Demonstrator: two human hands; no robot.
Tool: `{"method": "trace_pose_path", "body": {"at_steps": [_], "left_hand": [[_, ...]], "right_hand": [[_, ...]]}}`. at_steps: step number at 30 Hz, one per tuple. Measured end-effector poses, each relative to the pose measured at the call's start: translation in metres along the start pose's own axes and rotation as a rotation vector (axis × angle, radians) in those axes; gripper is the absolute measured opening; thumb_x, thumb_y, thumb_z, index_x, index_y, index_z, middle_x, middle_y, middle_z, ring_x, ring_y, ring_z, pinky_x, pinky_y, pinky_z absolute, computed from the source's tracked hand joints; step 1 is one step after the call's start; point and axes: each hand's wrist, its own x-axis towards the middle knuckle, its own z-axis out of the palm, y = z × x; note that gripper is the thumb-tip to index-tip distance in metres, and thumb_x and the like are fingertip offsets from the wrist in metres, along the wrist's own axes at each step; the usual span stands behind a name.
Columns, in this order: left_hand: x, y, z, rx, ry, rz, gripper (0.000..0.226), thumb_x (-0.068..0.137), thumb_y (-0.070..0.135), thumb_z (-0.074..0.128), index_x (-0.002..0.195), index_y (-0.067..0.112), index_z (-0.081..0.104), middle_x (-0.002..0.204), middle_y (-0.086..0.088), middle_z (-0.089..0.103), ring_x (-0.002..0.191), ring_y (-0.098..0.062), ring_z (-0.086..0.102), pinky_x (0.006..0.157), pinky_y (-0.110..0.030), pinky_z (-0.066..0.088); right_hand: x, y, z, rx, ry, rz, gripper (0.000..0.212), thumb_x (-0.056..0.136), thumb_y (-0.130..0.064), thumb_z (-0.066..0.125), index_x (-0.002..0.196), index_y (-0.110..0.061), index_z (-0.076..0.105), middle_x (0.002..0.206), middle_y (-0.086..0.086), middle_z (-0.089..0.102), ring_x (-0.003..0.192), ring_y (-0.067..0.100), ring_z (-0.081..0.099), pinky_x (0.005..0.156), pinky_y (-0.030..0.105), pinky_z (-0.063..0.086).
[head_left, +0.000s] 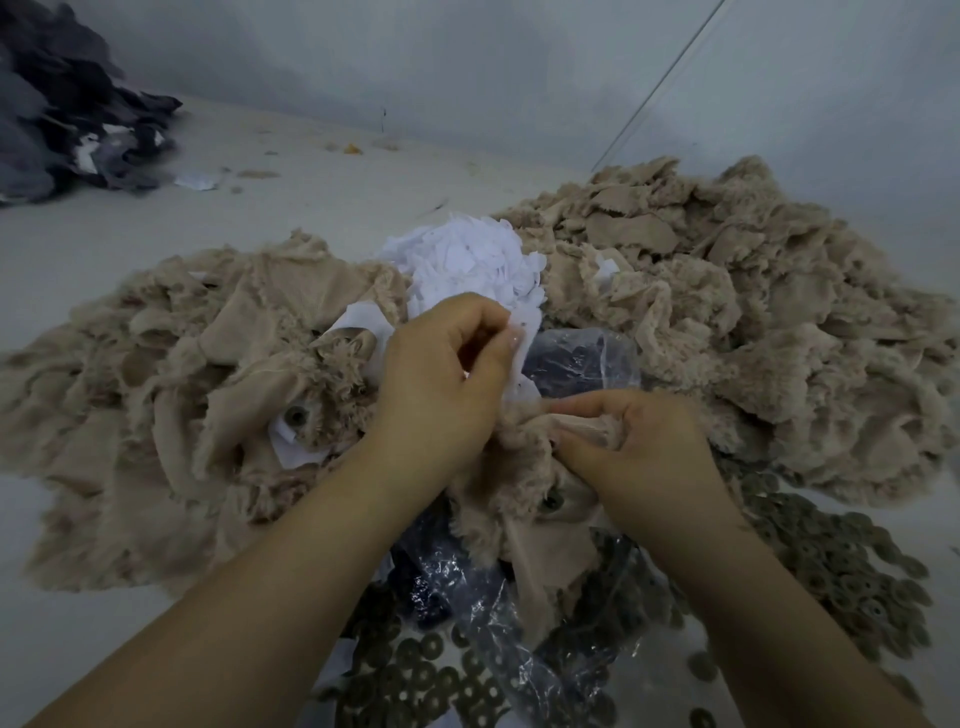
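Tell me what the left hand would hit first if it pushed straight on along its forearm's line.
Probably the heap of white scraps lying just beyond the left hand, which pinches one white piece; depth is hard to judge.

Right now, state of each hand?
Left hand: closed, pinching white paper slip.
Right hand: closed, gripping beige plush piece.

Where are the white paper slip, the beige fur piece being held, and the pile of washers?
white paper slip (525, 364): head view, on the middle of its upright strip.
beige fur piece (498, 499): head view, on its fluffy side, low between the wrists.
pile of washers (831, 545): head view, on discs in its right part.
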Motion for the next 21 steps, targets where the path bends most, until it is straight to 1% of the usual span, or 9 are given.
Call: {"method": "trace_pose_path", "body": {"at_steps": [2, 6, 9, 12, 14, 16, 17, 19, 21], "left_hand": [[-0.005, 0.008, 0.001, -0.003, -0.084, 0.087, 0.014, 0.092, 0.009, 0.061, 0.082, 0.017, 0.066, 0.075, 0.003, 0.064, 0.070, -0.016, 0.059, 0.063, -0.024, 0.050], [-0.010, 0.018, 0.002, -0.317, -0.221, -0.035, 0.013, 0.086, 0.009, 0.062, 0.084, 0.016, 0.072, 0.086, -0.003, 0.074, 0.079, -0.029, 0.069, 0.070, -0.049, 0.057], [-0.010, 0.018, 0.002, -0.484, -0.210, -0.045, 0.018, 0.090, -0.005, 0.060, 0.085, 0.010, 0.070, 0.090, -0.009, 0.074, 0.084, -0.032, 0.069, 0.071, -0.040, 0.059], [-0.012, 0.018, 0.002, -0.565, -0.203, -0.027, 0.017, 0.090, -0.013, 0.057, 0.089, 0.002, 0.066, 0.093, -0.016, 0.073, 0.078, -0.031, 0.069, 0.062, -0.032, 0.054], [-0.014, 0.018, 0.002, -0.598, -0.188, -0.003, 0.015, 0.090, -0.013, 0.057, 0.090, -0.001, 0.065, 0.093, -0.019, 0.071, 0.078, -0.032, 0.071, 0.064, -0.036, 0.056], [-0.017, 0.018, 0.001, -0.609, -0.219, 0.025, 0.010, 0.088, -0.011, 0.061, 0.090, -0.002, 0.065, 0.093, -0.023, 0.071, 0.085, -0.035, 0.071, 0.076, -0.044, 0.059], [-0.019, 0.018, -0.001, -0.602, -0.247, 0.030, 0.009, 0.086, -0.009, 0.063, 0.089, -0.001, 0.065, 0.092, -0.023, 0.071, 0.089, -0.036, 0.071, 0.082, -0.045, 0.058], [-0.026, 0.016, -0.003, -0.587, -0.318, 0.029, 0.010, 0.082, -0.011, 0.064, 0.086, -0.002, 0.067, 0.090, -0.025, 0.071, 0.090, -0.037, 0.071, 0.086, -0.045, 0.056], [-0.035, 0.011, -0.005, -0.555, -0.388, 0.014, 0.014, 0.080, -0.017, 0.061, 0.080, -0.005, 0.069, 0.088, -0.025, 0.072, 0.089, -0.037, 0.071, 0.086, -0.044, 0.057]], "right_hand": [[0.000, 0.000, 0.002, 0.012, -0.035, 0.022, 0.011, 0.083, -0.016, 0.078, 0.081, -0.026, 0.076, 0.075, -0.005, 0.075, 0.073, 0.010, 0.072, 0.068, 0.033, 0.060], [0.002, 0.003, 0.002, -0.042, -0.069, 0.022, 0.007, 0.086, -0.016, 0.074, 0.084, -0.023, 0.075, 0.068, -0.001, 0.071, 0.066, 0.015, 0.068, 0.061, 0.032, 0.054], [0.003, 0.003, 0.001, -0.041, -0.118, 0.055, 0.007, 0.086, -0.014, 0.073, 0.088, -0.019, 0.078, 0.075, 0.002, 0.074, 0.075, 0.021, 0.070, 0.069, 0.038, 0.059], [0.003, 0.004, 0.000, -0.039, -0.114, 0.056, 0.009, 0.086, -0.012, 0.073, 0.078, -0.016, 0.074, 0.064, 0.007, 0.070, 0.055, 0.012, 0.062, 0.055, 0.033, 0.052], [0.003, 0.004, 0.000, -0.011, -0.117, 0.068, 0.008, 0.085, -0.012, 0.074, 0.081, -0.018, 0.075, 0.065, 0.002, 0.071, 0.056, 0.004, 0.063, 0.055, 0.027, 0.052], [0.005, 0.005, 0.000, 0.027, -0.115, 0.092, 0.007, 0.085, -0.012, 0.075, 0.086, -0.019, 0.077, 0.072, -0.002, 0.075, 0.068, 0.006, 0.070, 0.063, 0.028, 0.057], [0.004, 0.005, 0.000, 0.040, -0.106, 0.092, 0.009, 0.084, -0.011, 0.075, 0.082, -0.020, 0.076, 0.068, -0.003, 0.074, 0.064, 0.005, 0.069, 0.061, 0.025, 0.055], [0.003, 0.004, -0.001, 0.069, -0.085, 0.074, 0.016, 0.083, -0.006, 0.075, 0.073, -0.018, 0.073, 0.058, 0.002, 0.069, 0.052, 0.007, 0.061, 0.052, 0.020, 0.047], [0.004, 0.004, -0.003, 0.114, -0.062, 0.088, 0.013, 0.084, -0.003, 0.074, 0.077, -0.014, 0.075, 0.064, 0.011, 0.072, 0.056, 0.016, 0.063, 0.052, 0.026, 0.051]]}}
